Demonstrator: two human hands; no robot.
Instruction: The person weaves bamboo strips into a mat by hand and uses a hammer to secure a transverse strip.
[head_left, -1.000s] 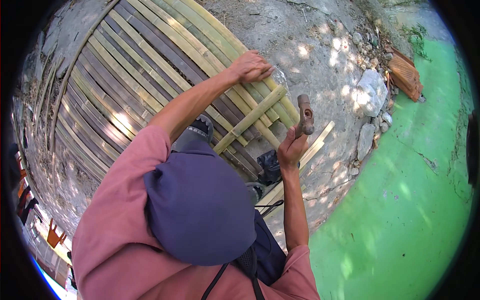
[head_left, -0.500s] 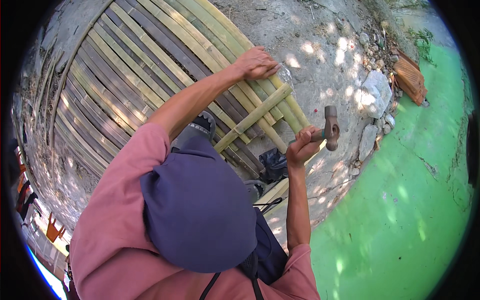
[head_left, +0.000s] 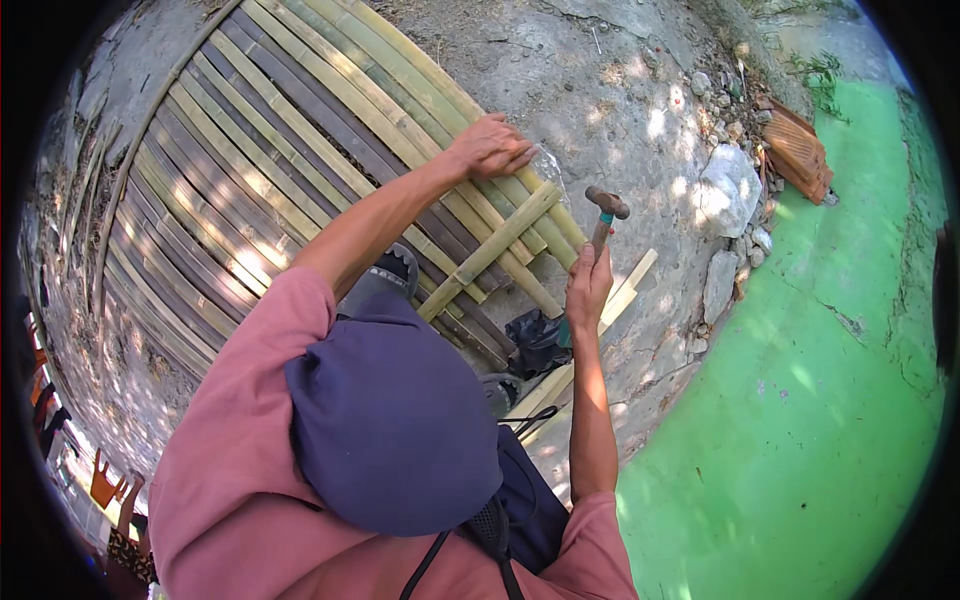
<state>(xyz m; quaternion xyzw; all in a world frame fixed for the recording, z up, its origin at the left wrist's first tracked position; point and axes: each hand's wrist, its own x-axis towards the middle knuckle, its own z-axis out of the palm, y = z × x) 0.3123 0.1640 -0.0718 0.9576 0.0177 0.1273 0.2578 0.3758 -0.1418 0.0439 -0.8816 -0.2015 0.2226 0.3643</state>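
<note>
A panel of split bamboo slats [head_left: 270, 150], green, tan and dark brown, spreads across the left and middle. My left hand [head_left: 492, 148] is closed at its outer right edge, against the outermost slats; whatever is inside the fingers is hidden. A bamboo crosspiece [head_left: 492, 250] lies across the slat ends just below that hand. My right hand [head_left: 588, 285] grips a hammer [head_left: 606, 208] by its handle, the head raised beyond the fingers, to the right of the crosspiece and apart from the bamboo.
Near my feet lies a black plastic bag [head_left: 535, 342], with pale bamboo strips [head_left: 630, 288] beside my right hand. Rocks [head_left: 728, 190] and orange-brown tiles [head_left: 797, 150] line the edge of a green surface [head_left: 780, 400]. Another person [head_left: 130, 545] shows at the lower left.
The hammer has swung from pointing right to standing upright, its head now farther left. My right hand has turned with it. My left hand stays at the panel's edge; the view has shifted slightly.
</note>
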